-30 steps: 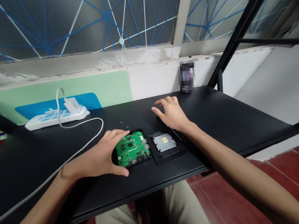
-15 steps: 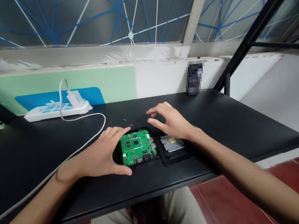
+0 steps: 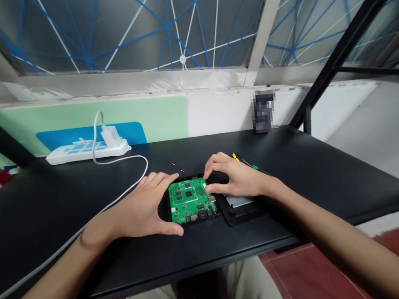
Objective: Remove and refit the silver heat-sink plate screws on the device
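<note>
A green circuit board (image 3: 189, 202) lies in a shallow black plastic case (image 3: 190, 177) on the black table. My left hand (image 3: 144, 204) spans the case's left side, its fingers at the far edge and its thumb at the near edge, gripping it between them. Over the board's right edge, my right hand (image 3: 232, 174) has its fingers curved and its thumb apart from them, with nothing held. Whether its tips touch the board I cannot tell. Partly beneath that hand sits a black cover (image 3: 231, 218) with a silver metal plate (image 3: 239, 200).
A yellow-and-black handled tool (image 3: 236, 157) lies behind my right hand, beside something green (image 3: 255, 167). Two tiny pale slivers (image 3: 182, 171) lie behind the case. At the back left, a white power strip (image 3: 80, 153) carries a charger (image 3: 110, 136) and its white cable (image 3: 126, 192).
My right hand has come down and to the near side, its thumb and fingertips now at the board's right edge. My left hand keeps its place around the case. The camera view has shifted slightly.
</note>
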The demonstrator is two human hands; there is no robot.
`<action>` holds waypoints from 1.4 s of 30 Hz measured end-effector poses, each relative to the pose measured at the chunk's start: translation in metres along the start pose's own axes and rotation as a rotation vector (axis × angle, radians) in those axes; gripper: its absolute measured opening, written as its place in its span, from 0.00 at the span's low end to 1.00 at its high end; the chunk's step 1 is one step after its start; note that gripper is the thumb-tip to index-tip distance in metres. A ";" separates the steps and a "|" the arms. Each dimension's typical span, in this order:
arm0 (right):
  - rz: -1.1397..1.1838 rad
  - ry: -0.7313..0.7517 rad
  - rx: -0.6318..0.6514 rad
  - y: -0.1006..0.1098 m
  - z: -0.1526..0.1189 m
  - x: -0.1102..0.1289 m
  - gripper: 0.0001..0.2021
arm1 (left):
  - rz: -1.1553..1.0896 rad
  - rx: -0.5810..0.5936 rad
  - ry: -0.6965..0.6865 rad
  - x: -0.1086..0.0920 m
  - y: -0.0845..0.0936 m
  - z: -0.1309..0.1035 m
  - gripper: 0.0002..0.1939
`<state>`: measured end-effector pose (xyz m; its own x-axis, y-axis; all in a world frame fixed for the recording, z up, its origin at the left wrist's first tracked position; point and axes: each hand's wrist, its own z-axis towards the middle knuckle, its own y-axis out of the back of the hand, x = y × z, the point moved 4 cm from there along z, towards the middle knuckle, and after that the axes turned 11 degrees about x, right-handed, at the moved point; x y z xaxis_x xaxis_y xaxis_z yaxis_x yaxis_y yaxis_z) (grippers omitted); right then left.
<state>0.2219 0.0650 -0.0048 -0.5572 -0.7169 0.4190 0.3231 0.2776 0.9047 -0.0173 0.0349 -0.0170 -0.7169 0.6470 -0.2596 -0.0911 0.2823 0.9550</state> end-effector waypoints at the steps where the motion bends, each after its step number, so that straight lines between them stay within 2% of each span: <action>1: 0.000 0.005 0.005 0.000 0.000 0.001 0.17 | -0.003 -0.001 0.001 0.000 0.000 0.000 0.58; 8: -0.005 0.010 0.090 -0.001 -0.003 0.008 0.19 | -0.009 0.011 0.012 0.002 -0.001 0.000 0.57; 13: -0.087 -0.011 0.157 0.000 -0.008 0.018 0.33 | -0.029 0.008 0.000 0.001 0.000 -0.001 0.53; 17: -0.152 -0.027 0.196 -0.003 -0.009 0.024 0.37 | -0.063 -0.003 -0.006 0.001 -0.001 -0.003 0.52; 20: -0.167 -0.034 0.224 -0.004 -0.010 0.025 0.35 | -0.069 0.018 0.010 0.002 -0.001 -0.002 0.54; 25: -0.140 -0.023 0.224 -0.004 -0.009 0.025 0.27 | -0.066 0.031 0.024 0.003 -0.002 0.000 0.56; 33: -0.051 0.018 0.211 -0.009 -0.008 0.024 0.27 | -0.082 0.015 0.033 0.003 -0.003 0.001 0.57; 42: 0.043 -0.054 0.187 -0.007 -0.012 0.027 0.28 | -0.081 0.021 0.027 0.005 -0.003 0.002 0.59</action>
<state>0.2139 0.0358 -0.0012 -0.5880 -0.6675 0.4568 0.2028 0.4251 0.8821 -0.0194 0.0393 -0.0212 -0.7261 0.6022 -0.3319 -0.1353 0.3481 0.9277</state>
